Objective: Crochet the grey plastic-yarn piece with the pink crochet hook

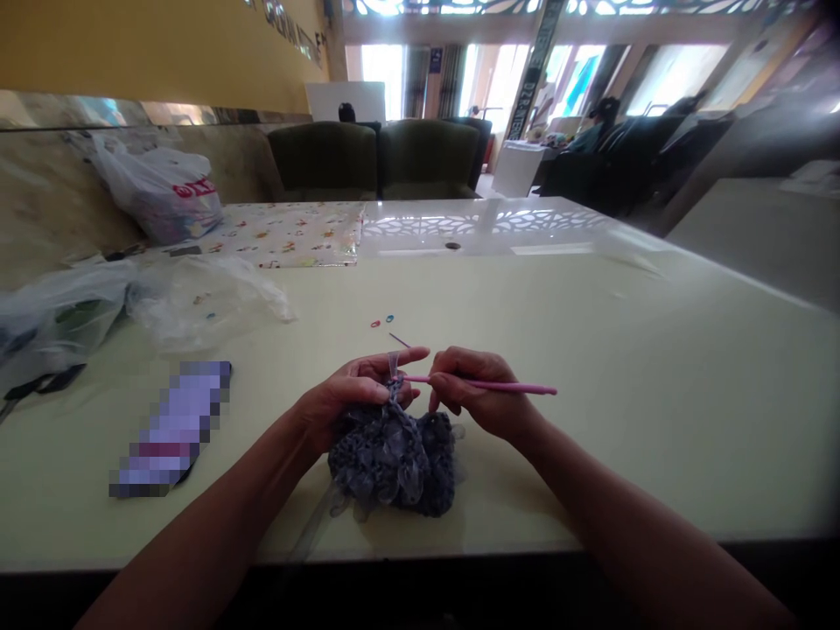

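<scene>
My left hand (354, 389) pinches the top edge of a dark grey-blue crochet piece (387, 459), index finger stretched to the right. A strip of sheer ribbon (394, 363) runs over that finger, and more ribbon trails from the piece's lower left onto the table. In my right hand (482, 389) is a pink crochet hook (518, 387), held like a pen and pointing left. Its tip meets the stitches beside my left thumb. Just beyond my hands lie a red stitch marker (375, 324), a blue stitch marker (389, 318) and a thin dark needle-like stick (398, 339).
A blurred-out flat object (174, 429) lies on the pale table (656, 394) at left. Behind it are crumpled clear plastic bags (197, 302), a scissors-like handle (62, 379) and a full white carrier bag (164, 192). Dark chairs (426, 157) stand past the table; a person (600, 122) sits far right.
</scene>
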{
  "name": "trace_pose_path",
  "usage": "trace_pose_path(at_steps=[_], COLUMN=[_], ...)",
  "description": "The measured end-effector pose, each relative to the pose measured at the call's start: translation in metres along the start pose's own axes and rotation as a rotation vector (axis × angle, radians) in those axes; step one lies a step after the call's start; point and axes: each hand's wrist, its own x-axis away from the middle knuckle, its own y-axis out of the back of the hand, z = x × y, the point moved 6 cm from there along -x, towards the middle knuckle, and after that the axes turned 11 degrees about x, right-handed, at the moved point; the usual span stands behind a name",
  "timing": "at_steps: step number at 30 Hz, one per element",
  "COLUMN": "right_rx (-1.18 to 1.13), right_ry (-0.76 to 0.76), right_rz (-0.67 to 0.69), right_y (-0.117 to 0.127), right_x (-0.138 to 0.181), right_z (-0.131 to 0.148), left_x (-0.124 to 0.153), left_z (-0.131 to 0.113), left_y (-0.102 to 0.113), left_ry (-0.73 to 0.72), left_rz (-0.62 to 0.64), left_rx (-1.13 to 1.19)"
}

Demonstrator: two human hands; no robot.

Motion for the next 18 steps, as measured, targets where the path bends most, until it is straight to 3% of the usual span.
trace_pose_path(at_steps=[4, 11, 18], right_rx=[0.071, 0.221, 0.029], right_ry=[0.033, 0.105, 0.033], right_rz=[0.033, 0.073, 0.109], right_y=[0.003, 0.011, 0.003], right_x=[-0.001, -0.001, 0.0], right_z=[0.004, 0.014, 0.001], left_x=[0.0, 0.003, 0.0], left_z=[-0.002, -0.01, -0.008], left_y=[0.002, 0.008, 0.007], left_ry=[0.005, 0.006, -0.023], left_rz=[0.026, -0.066, -0.087], left_rx=[-0.011, -0.086, -0.227])
